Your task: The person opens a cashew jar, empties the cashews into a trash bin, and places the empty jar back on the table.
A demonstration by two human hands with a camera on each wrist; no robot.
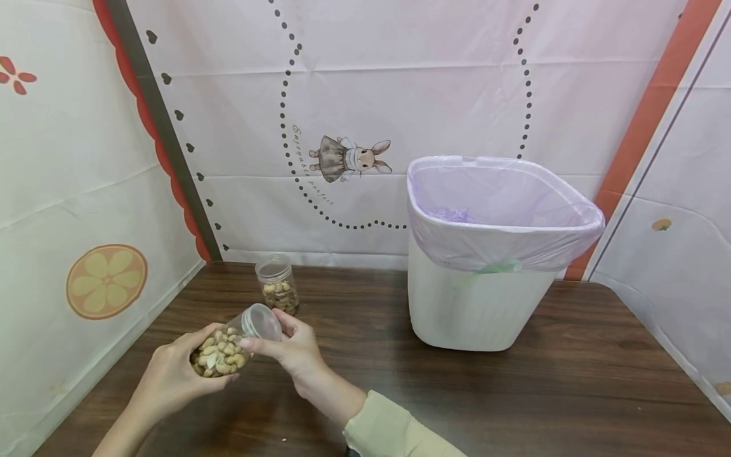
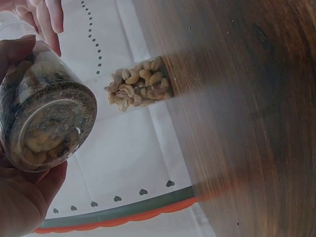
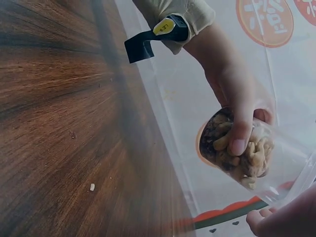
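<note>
A clear jar of cashews (image 1: 224, 353) is held tilted above the counter (image 1: 514, 387) near its left edge, its body wrapped by the curled fingers of the left hand (image 1: 171, 374). Its lid (image 1: 262, 322) is pinched by the right hand (image 1: 294, 349), wrist bent inward. A second cashew jar (image 1: 276, 284) is stood near the back edge, beside a lined waste bin (image 1: 485, 254).

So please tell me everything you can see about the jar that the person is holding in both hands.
The held jar is clear plastic, round, and more than half full of cashews. It is tipped on its side above the wooden table, lid end pointing up and right. The left hand grips its body and base; the right hand pinches the translucent lid, which is on. In the left wrist view its ridged base shows nuts through it.
</note>
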